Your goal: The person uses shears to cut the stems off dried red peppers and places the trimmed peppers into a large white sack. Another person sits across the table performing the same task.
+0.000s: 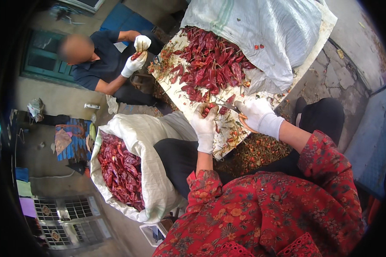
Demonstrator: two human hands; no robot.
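Note:
White gloves cover both my hands. My left hand (203, 126) is closed around dried red chili peppers (206, 110) over the near edge of a pale board (176, 96). Just to its right, my right hand (256, 115) grips scissors (228, 105) with orange-looking handles, their blades pointing at the peppers. A heap of dried red chilies (214, 60) with stems lies on the board beyond my hands. It spills from under a large white woven sack (261, 34). Small stem bits and red scraps are scattered around my hands.
An open white sack (158, 158) full of dried chilies (120, 171) stands at my left. Across the board's left corner sits a person in dark clothes (101, 64), white-gloved hands holding a chili. Stem scraps (261, 150) cover the ground below the board. A white bin (152, 233) stands behind the open sack.

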